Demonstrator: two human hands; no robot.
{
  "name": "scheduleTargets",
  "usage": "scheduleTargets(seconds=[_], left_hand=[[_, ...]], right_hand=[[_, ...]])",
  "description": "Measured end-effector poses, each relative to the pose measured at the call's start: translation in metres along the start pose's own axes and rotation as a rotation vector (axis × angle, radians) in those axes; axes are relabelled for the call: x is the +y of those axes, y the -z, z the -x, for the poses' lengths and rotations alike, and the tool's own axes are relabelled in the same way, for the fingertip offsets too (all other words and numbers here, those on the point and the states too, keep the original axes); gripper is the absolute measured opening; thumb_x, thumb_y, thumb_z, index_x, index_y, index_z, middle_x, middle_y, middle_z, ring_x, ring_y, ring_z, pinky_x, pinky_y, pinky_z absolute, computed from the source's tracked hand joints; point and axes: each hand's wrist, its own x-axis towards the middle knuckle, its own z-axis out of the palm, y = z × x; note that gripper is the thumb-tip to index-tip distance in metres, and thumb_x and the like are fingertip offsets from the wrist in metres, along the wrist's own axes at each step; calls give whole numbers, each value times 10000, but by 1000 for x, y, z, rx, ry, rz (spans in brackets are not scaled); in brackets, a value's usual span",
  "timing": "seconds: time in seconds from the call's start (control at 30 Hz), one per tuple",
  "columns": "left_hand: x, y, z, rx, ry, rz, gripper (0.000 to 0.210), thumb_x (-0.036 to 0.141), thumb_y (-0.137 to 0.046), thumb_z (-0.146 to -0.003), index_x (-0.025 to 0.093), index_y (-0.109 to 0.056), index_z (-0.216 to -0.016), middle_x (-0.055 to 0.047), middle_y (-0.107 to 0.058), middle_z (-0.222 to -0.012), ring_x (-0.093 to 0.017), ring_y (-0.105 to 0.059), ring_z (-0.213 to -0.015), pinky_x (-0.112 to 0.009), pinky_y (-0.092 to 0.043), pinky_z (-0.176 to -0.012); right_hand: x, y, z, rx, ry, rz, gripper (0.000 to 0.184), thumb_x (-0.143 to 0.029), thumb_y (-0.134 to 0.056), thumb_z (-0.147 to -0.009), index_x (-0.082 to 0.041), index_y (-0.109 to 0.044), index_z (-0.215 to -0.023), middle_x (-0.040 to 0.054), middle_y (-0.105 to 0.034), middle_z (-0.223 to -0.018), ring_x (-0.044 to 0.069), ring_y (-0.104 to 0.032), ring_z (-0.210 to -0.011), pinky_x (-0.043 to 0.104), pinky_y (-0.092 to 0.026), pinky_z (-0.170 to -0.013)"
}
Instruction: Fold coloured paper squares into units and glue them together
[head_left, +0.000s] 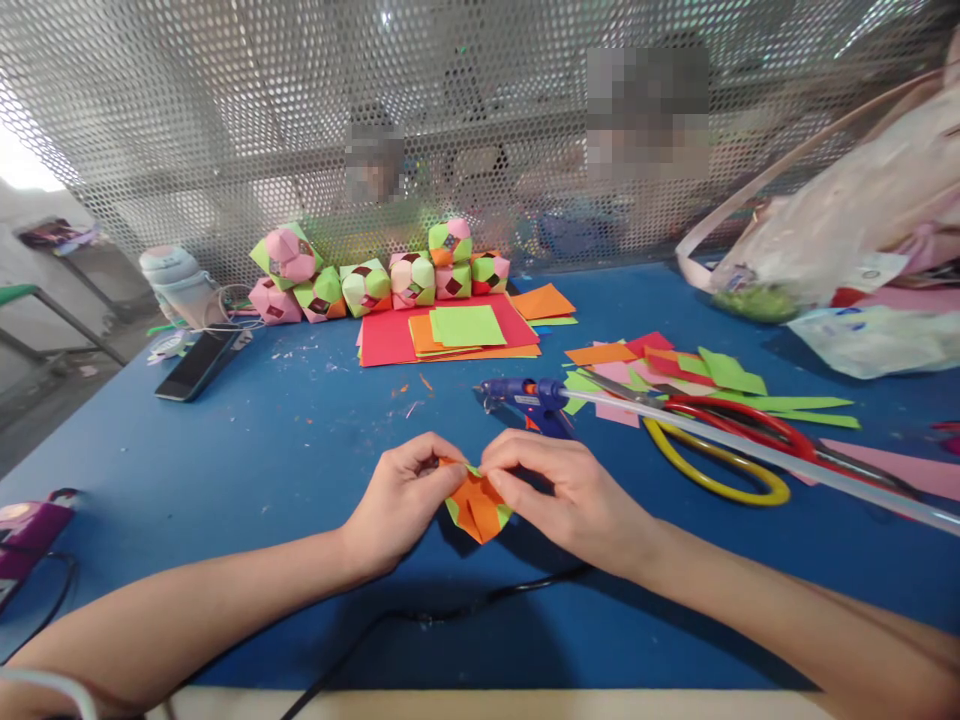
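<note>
Pinching orange-green folded paper (481, 512) in my left hand (401, 492) and right hand (574, 495); likely light, crushable: hold by edges.

Over my feed I see a perforated grey screen (247, 130) across the far side of the blue table (225, 480), grey floor (45, 405) and bright light (26, 145) left

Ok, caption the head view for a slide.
Left hand and right hand pinch folded orange-and-green paper over a blue table, near a glue gun.
</note>
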Motion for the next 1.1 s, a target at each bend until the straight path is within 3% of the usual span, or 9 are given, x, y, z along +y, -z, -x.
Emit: scheduleTargets(seconds=[0.13, 0.27, 0.57, 0.77, 1.1], left_hand=[[1, 0, 0, 1, -13, -45, 92, 195, -553, -787, 138, -603, -736, 18, -580, -676, -84, -501, -651, -184, -401, -608], [3, 0, 0, -7, -21, -31, 106, 218, -566, -788, 134, -599, -732, 18, -568, -664, -82, -500, -631, -187, -399, -596], [2, 0, -1, -85, -5, 18, 90, 213, -566, -784, 130, -590, -759, 13, -568, -692, -79, -493, -644, -191, -396, -608], [6, -3, 0, -91, 9, -100, 120, 243, -571, -769, 131, -588, -731, 13, -549, -672, -81, -470, -618, -194, -378, -574], [6, 0, 1, -3, -39, -174, 109, 226, -542, -769, 128, -571, -733, 29, -504, -616, -65, -416, -553, -180, -344, -508]], right_hand=[[-2, 0, -3, -17, -226, -103, 95, -219, -520, -810, -188, -532, -721, -21, -537, -661, 102, -496, -594, 222, -427, -551], [-2, -1, -2, -50, -322, -143, 86, -264, -518, -816, -190, -561, -812, -20, -555, -685, 108, -505, -620, 222, -436, -566], [-4, -1, 2, 6, -125, 116, 146, -131, -490, -787, -179, -525, -653, -31, -532, -594, 89, -472, -546, 214, -378, -525], [0, -4, 6, 16, 34, 206, 188, -113, -459, -822, -170, -509, -649, -16, -507, -604, 94, -461, -551, 235, -369, -541], [-11, 8, -1, -121, -177, -45, 227, -207, -412, -883, -191, -631, -825, -5, -619, -760, 101, -551, -679, 200, -425, -594]])
